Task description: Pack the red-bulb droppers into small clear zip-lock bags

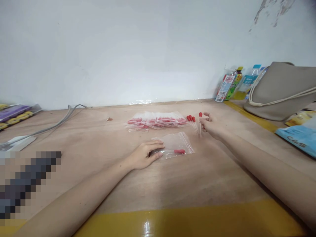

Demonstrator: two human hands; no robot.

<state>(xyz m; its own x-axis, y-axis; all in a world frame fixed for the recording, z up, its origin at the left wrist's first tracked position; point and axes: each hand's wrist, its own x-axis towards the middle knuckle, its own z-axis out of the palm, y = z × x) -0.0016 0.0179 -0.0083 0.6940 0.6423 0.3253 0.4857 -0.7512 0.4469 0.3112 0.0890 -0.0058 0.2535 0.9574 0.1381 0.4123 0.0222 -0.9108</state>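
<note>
My left hand (144, 155) rests on the left end of a clear zip bag (181, 140), its fingers and thumb curled over the plastic. Inside that bag lies a dropper with a red bulb (179, 151). My right hand (209, 125) pinches another red-bulbed dropper (200, 115) between thumb and fingers, bulb upward and clear stem pointing down. Just left of it, several loose droppers (191, 118) lie on the table with their bulbs toward the wall. Behind the bag is a row of filled zip bags (158, 121) with red bulbs showing through.
A grey cable (63, 119) runs along the left of the table (118, 194). On the right stand a carton (225, 88), bottles (249, 84) and a grey bag (281, 89), with a blue packet (297, 140) nearer. Purple-and-yellow packages (16, 114) lie far left.
</note>
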